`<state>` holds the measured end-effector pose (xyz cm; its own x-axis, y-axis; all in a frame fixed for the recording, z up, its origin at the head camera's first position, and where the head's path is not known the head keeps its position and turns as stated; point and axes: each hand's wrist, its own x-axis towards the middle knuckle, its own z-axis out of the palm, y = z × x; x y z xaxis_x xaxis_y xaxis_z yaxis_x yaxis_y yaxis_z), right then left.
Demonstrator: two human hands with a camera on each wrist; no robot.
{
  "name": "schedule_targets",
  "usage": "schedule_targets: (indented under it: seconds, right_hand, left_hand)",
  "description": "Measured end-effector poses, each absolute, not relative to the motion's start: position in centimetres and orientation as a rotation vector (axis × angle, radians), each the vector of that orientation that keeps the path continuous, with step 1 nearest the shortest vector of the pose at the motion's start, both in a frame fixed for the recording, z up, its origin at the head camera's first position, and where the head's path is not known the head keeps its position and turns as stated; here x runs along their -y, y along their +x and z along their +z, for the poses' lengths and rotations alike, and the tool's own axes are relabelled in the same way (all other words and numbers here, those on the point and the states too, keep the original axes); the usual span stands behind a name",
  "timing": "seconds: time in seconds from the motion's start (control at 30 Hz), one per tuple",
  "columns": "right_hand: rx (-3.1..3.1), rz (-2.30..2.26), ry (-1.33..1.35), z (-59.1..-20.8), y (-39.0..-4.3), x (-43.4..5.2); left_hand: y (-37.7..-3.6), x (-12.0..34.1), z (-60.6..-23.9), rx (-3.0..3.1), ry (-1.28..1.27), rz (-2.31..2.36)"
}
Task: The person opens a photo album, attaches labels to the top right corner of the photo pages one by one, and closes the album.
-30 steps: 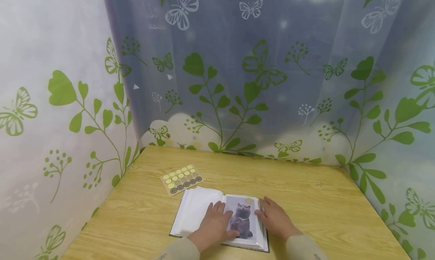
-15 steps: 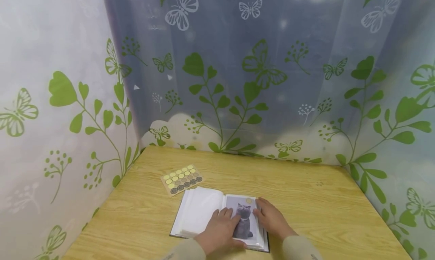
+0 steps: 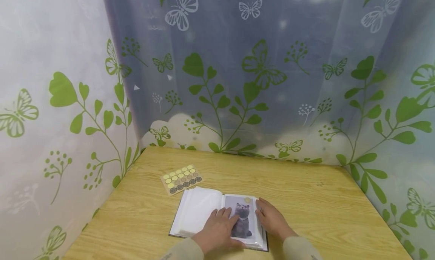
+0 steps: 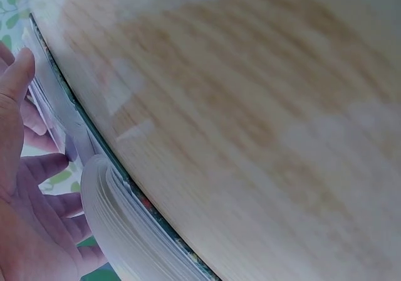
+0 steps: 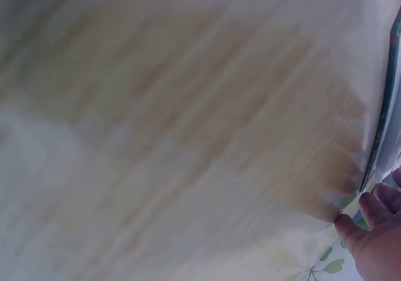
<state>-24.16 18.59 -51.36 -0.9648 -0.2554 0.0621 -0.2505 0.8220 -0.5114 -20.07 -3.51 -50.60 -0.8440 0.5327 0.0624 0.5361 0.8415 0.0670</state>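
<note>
An open photo album [image 3: 197, 213] lies on the wooden table [image 3: 306, 199]. Its right page holds a photo of a grey cat [image 3: 242, 220] with a small gold sticker [image 3: 248, 200] at the top. My left hand [image 3: 219, 226] lies flat on the album near the spine, its fingers straight and partly over the photo. My right hand [image 3: 272, 219] rests flat on the right edge of the same page. In the left wrist view the album's page stack [image 4: 119, 231] shows beside the left hand [image 4: 25, 218]. The right wrist view is blurred, with the right hand's fingers [image 5: 376, 231] by the album edge [image 5: 383, 124].
A sheet of round gold and dark stickers [image 3: 181, 179] lies on the table just beyond the album's left page. A curtain printed with green leaves and butterflies [image 3: 221, 82] encloses the table on the left, back and right.
My left hand has slid right from the album's spine onto the cat photo. My right hand has shifted a little left along the page edge.
</note>
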Motion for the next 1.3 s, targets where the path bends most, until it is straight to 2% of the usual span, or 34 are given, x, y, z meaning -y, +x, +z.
schedule_targets:
  seconds: [0.8,1.3]
  right_hand:
    - [-2.982,-0.865,-0.393,-51.4,-24.1,-18.7]
    - [-3.035,-0.896,-0.424,-51.3,-23.9,-18.5]
  left_hand:
    - [-20.0,4.2,-51.1,2.893,-0.907,-0.245]
    - [-19.9,4.8,-50.2,2.921,-0.936,-0.355]
